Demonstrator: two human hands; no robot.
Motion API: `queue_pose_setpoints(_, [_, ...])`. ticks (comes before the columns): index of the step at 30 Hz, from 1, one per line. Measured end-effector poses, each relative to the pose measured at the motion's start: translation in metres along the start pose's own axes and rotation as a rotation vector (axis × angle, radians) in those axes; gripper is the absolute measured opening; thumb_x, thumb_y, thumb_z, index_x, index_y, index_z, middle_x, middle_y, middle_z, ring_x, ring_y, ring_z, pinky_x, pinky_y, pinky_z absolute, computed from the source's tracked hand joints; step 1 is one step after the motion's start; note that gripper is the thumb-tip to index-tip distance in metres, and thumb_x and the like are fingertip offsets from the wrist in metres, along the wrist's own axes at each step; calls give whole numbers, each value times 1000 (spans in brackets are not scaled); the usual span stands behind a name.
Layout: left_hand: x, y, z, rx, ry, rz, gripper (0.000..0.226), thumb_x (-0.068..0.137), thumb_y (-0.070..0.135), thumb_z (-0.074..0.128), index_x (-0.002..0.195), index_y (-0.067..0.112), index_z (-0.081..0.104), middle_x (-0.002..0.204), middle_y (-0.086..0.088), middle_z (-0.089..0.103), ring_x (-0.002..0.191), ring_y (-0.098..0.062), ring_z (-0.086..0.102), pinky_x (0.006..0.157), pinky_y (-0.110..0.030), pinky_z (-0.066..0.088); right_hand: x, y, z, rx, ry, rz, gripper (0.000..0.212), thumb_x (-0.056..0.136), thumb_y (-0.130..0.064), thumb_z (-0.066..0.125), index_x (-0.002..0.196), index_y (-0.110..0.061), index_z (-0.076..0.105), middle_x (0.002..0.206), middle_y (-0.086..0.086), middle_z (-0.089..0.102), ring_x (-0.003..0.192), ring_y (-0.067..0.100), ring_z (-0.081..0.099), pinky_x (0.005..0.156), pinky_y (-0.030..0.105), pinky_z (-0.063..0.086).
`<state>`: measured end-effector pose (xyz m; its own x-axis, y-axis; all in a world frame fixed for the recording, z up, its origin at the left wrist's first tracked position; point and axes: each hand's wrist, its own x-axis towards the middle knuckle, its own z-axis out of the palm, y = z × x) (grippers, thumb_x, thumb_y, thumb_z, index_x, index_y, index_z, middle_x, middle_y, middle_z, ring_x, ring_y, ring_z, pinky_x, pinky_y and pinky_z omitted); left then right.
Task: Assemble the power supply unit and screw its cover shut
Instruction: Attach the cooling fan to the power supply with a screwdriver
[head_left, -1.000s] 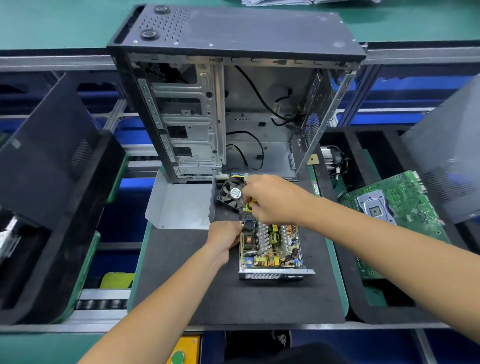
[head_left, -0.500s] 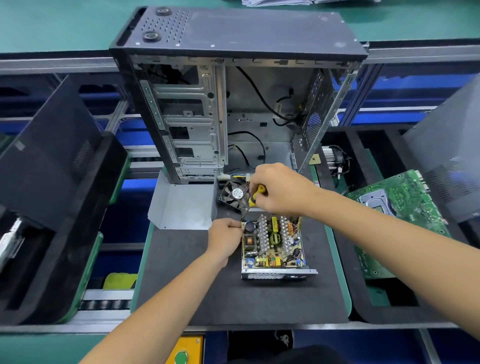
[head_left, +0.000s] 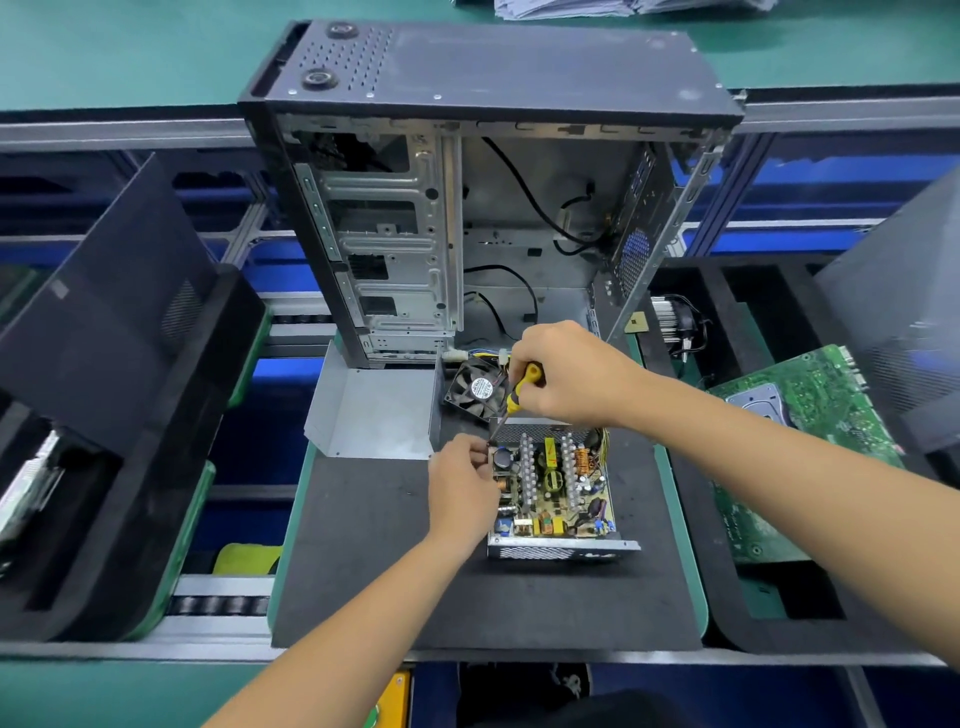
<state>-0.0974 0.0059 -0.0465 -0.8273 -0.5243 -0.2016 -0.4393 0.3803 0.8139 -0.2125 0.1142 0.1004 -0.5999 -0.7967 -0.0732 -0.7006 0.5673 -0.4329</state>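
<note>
Green workbench surfaces (head_left: 130, 57) frame an assembly line, and a dark mat (head_left: 395, 587) lies in the middle of it, seen from above by a head-worn camera. On the mat sits an open power supply (head_left: 556, 488), its circuit board crowded with silver heat sinks, yellow parts and copper coils. A black fan (head_left: 475, 389) stands tilted just behind the power supply's far left corner, with coloured wires running from it. To the left of the fan lies a bent grey metal cover (head_left: 374, 410), apart from the power supply.

A person's two bare arms reach in from the bottom edge. The right hand (head_left: 571, 379) grips a screwdriver (head_left: 519, 389) with a yellow and black handle, fingers curled round it, the shaft angled down and left toward the power supply's far left corner. The left hand (head_left: 462, 483) rests against the left side of the power supply, its fingertips pinched together at that same corner, right at the screwdriver's tip. What they pinch is too small to tell.

Behind the mat stands an empty computer case (head_left: 467, 197), its open side facing the camera, black cables hanging inside. A green motherboard (head_left: 810, 431) lies in a black tray to the right. Black panels (head_left: 119, 312) lean in trays on the left.
</note>
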Motion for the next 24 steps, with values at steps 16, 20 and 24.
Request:
queue_pose_setpoints(16, [19,3,-34,-372,-55,38,24,85,1,66,81,25,67,65,12,68,60,0,59,62,-12,48,6,-7,-3,91,40,37,13,76,-10,62,85,-12,72,87,-1,64,76,15,58,65,29,49])
queue_pose_setpoints(20, [22,5,-37,-457,-78,5,15,83,1,68,76,14,69,59,7,66,52,-3,54,54,-14,46,7,-4,-5,155,58,67,10,75,-10,64,80,-13,71,84,-2,66,67,5,53,57,18,38])
queue_pose_setpoints(24, [24,7,-35,-475,-69,-32,9,82,6,72,74,10,69,60,1,64,50,-4,52,49,-15,44,8,-2,-7,173,76,83,9,73,-11,66,79,-14,72,79,-3,65,63,7,52,54,22,39])
